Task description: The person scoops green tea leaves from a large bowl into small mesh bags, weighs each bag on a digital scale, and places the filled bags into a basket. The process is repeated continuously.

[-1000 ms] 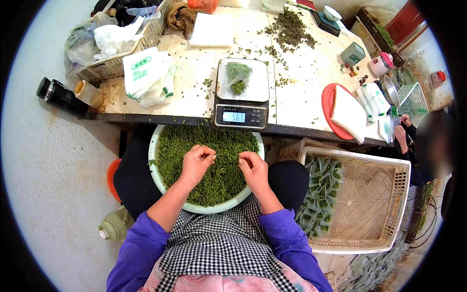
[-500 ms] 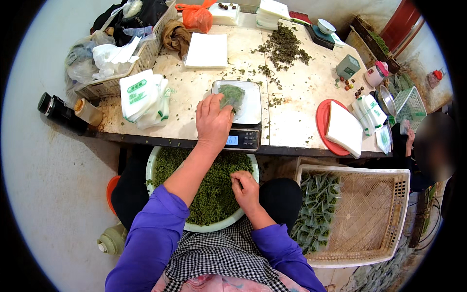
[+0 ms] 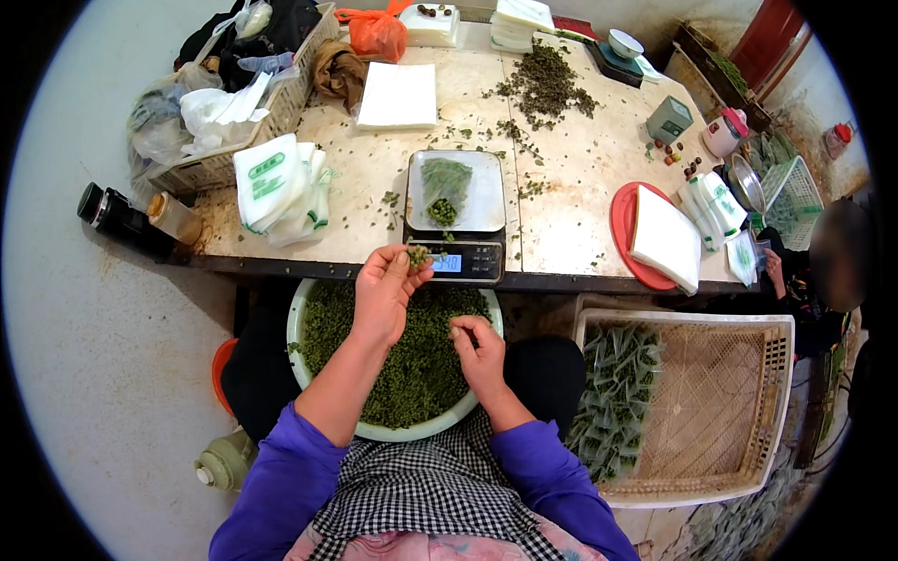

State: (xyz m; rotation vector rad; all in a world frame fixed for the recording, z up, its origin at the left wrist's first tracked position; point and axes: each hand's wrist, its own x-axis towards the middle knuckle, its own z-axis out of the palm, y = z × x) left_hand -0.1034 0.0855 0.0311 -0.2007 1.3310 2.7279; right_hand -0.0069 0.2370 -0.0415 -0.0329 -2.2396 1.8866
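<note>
My left hand is just in front of the scale, pinching a small bunch of green buds between thumb and fingertips. Behind it, a clear plastic bag partly filled with green buds lies on the white pan of the digital scale, its open end towards me. My right hand hovers over the right side of a pale round basin heaped with loose green buds. Its fingers are curled together; whatever they may hold is hidden. The basin sits between my knees, below the table edge.
On my right, a plastic crate holds rows of filled bags. A red tray bears a white stack. Printed bags and a crammed basket stand left, beside a black flask. Another person's hand shows far right.
My left hand has let go of the bag on the scale and drawn back towards me, now with buds in its fingers. My right hand has barely moved.
</note>
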